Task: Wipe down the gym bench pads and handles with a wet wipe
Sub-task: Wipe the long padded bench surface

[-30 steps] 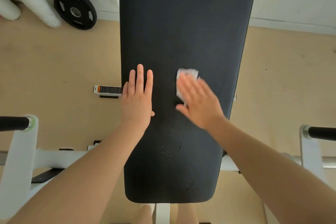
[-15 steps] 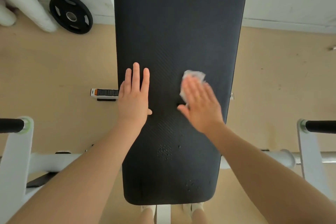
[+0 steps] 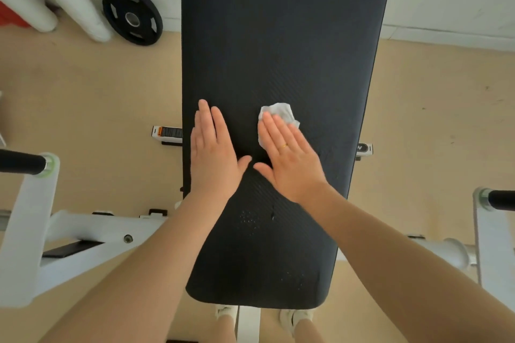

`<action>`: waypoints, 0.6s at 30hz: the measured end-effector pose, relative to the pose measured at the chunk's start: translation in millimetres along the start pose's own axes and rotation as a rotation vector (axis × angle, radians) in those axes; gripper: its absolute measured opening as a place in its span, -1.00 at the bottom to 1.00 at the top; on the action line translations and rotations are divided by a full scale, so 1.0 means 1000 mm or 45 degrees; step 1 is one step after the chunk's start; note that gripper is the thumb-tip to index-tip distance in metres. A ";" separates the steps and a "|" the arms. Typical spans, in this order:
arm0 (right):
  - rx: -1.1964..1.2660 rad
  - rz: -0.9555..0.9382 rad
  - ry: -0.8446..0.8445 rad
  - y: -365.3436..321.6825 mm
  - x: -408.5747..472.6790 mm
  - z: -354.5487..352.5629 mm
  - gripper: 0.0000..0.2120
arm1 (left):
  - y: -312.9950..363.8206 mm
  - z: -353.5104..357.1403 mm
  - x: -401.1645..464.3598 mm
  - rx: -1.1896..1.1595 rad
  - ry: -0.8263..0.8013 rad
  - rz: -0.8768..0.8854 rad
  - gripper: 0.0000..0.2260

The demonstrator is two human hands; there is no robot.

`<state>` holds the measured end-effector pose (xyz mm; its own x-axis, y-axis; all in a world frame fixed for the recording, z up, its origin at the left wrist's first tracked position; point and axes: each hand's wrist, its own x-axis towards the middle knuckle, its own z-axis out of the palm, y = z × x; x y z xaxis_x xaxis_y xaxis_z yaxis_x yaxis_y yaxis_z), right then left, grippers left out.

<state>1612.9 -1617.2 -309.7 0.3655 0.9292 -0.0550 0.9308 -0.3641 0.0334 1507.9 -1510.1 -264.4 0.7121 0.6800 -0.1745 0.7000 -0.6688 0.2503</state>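
Your right hand (image 3: 289, 159) presses a crumpled wet wipe (image 3: 278, 114) flat against the black bench pad (image 3: 278, 36), fingers straight. Your left hand (image 3: 213, 153) lies flat beside it, fingers extended, holding nothing. Black handles (image 3: 21, 161) flank the white frame (image 3: 92, 227). A weight plate (image 3: 132, 15) leans against the wall.

There is one black bench pad (image 3: 281, 36) under both hands, and one white wet wipe (image 3: 278, 112) beneath the fingers of the right hand (image 3: 289, 159). Two hands lie flat; the left hand (image 3: 213, 153) is bare. Two black handles: one (image 3: 21, 161) far left of the left hand, one (image 3: 501, 200) far right of the right hand. One weight plate (image 3: 132, 15) leans beyond the left hand.
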 end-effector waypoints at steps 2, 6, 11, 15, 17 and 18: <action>0.016 0.108 0.024 0.024 0.001 -0.003 -0.33 | 0.013 0.002 0.002 -0.120 -0.069 0.008 -0.05; 0.192 0.422 0.049 0.080 0.000 -0.021 -0.38 | 0.025 0.009 0.008 -0.171 -0.197 -0.090 0.12; 0.169 0.362 0.063 0.067 -0.020 -0.004 -0.34 | 0.034 0.020 0.009 0.035 -0.200 -0.133 0.15; 0.027 -0.014 -0.091 0.028 -0.067 0.021 -0.35 | 0.038 0.017 0.008 0.048 -0.197 -0.172 0.14; -0.026 -0.148 -0.088 0.041 -0.068 0.021 -0.37 | 0.038 0.016 0.006 0.050 -0.189 -0.177 0.14; -0.072 -0.176 -0.062 0.052 -0.064 0.020 -0.37 | 0.038 0.017 0.006 0.057 -0.190 -0.179 0.15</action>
<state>1638.0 -1696.5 -324.1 0.2353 0.9655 -0.1113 0.9706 -0.2276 0.0782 1539.4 -1536.3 -272.1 0.6049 0.7179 -0.3446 0.7925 -0.5852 0.1718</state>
